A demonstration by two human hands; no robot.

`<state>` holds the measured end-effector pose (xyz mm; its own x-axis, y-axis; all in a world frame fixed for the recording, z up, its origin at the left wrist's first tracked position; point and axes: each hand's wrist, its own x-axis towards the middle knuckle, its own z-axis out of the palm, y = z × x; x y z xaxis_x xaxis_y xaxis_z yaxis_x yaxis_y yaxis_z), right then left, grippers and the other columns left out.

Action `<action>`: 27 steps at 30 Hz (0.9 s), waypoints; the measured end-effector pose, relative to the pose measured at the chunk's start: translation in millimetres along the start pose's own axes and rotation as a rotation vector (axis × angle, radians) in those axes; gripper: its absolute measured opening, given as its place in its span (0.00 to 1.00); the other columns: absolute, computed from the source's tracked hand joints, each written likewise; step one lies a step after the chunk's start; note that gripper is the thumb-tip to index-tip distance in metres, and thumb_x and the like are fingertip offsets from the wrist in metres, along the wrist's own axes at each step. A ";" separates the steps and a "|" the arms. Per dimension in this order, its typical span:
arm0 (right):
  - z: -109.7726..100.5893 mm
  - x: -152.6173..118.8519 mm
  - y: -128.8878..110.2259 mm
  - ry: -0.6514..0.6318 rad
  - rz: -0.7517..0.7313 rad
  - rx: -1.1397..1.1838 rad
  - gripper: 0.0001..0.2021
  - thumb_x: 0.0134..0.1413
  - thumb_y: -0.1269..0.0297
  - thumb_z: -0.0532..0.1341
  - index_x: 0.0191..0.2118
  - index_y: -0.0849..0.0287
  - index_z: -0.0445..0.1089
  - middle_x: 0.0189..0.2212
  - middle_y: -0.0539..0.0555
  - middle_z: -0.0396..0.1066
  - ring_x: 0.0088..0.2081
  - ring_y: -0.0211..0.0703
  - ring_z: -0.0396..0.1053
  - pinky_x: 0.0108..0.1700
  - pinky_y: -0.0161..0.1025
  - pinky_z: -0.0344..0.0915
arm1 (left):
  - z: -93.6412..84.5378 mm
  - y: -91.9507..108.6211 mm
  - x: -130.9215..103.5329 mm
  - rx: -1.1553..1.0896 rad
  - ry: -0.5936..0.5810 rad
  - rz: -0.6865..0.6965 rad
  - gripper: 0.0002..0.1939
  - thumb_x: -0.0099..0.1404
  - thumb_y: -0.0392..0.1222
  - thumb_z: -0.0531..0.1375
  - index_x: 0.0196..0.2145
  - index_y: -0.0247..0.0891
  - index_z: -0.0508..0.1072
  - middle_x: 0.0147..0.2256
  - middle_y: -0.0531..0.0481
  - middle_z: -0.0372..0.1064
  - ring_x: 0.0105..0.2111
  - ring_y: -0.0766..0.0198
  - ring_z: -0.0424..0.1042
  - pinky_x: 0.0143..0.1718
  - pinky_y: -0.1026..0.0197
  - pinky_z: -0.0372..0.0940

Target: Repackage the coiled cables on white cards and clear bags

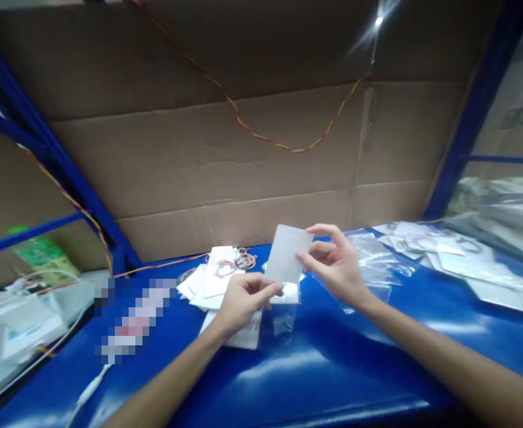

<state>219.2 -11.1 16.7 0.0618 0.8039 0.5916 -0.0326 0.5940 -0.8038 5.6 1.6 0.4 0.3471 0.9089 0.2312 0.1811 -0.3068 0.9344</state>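
Observation:
A plain white card (288, 252) with rounded corners is pinched at its right edge by the fingers of my right hand (335, 264). Below it hangs a small clear plastic bag (284, 318), its top edge gripped between the thumb and fingers of my left hand (246, 300). The card's lower edge meets the mouth of the bag; whether it is inside, I cannot tell. Behind my left hand lies a pile of white cards (214, 279) with thin coloured cords. Another stack of white cards (246, 333) sits partly under my left wrist.
Flat clear bags (375, 261) lie right of my right hand on the blue table (332, 380). Bagged white cards (470, 255) spread at the far right. A white cable (92, 383) runs at left. Cardboard (261, 172) walls the back, between blue posts (60, 160).

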 end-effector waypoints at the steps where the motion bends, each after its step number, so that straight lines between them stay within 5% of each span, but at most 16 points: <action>1: -0.4 0.2 0.0 0.013 -0.011 -0.007 0.22 0.56 0.57 0.70 0.52 0.52 0.64 0.26 0.46 0.73 0.24 0.39 0.70 0.27 0.37 0.67 | 0.2 0.2 0.2 0.000 0.006 -0.004 0.17 0.56 0.54 0.71 0.27 0.34 0.82 0.23 0.47 0.77 0.19 0.67 0.68 0.23 0.65 0.62; 7: -4.2 0.6 -1.4 -0.018 -0.027 -0.061 0.24 0.57 0.57 0.69 0.56 0.52 0.65 0.28 0.48 0.74 0.27 0.40 0.70 0.27 0.36 0.65 | 0.9 1.7 -0.6 0.005 0.038 -0.034 0.19 0.53 0.55 0.72 0.22 0.35 0.79 0.16 0.51 0.70 0.17 0.68 0.64 0.21 0.65 0.58; 12: 0.0 -5.6 -1.8 -0.049 -0.057 -0.110 0.22 0.57 0.58 0.69 0.55 0.53 0.66 0.29 0.48 0.74 0.27 0.39 0.69 0.28 0.35 0.66 | 0.7 -2.6 -0.5 0.050 -0.009 -0.020 0.20 0.56 0.56 0.70 0.25 0.33 0.81 0.20 0.49 0.73 0.19 0.67 0.66 0.22 0.65 0.57; 22: -1.4 -3.4 -4.2 0.141 -0.172 -0.272 0.18 0.58 0.60 0.68 0.52 0.51 0.66 0.25 0.45 0.69 0.24 0.38 0.66 0.27 0.37 0.65 | -1.9 1.9 1.6 -0.004 0.058 -0.039 0.19 0.55 0.54 0.72 0.21 0.35 0.77 0.16 0.52 0.70 0.15 0.70 0.62 0.19 0.65 0.55; 27: -2.0 0.1 -11.7 0.199 -0.103 -0.066 0.22 0.56 0.58 0.69 0.53 0.49 0.60 0.30 0.48 0.73 0.29 0.44 0.72 0.30 0.40 0.71 | -1.5 -0.8 1.9 -0.025 0.069 -0.033 0.18 0.55 0.53 0.72 0.22 0.35 0.78 0.16 0.52 0.70 0.15 0.69 0.63 0.20 0.66 0.57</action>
<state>221.6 -18.1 26.0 0.2576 0.7130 0.6521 0.0487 0.6644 -0.7458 4.7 4.0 0.5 0.2764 0.9361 0.2177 0.1684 -0.2702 0.9480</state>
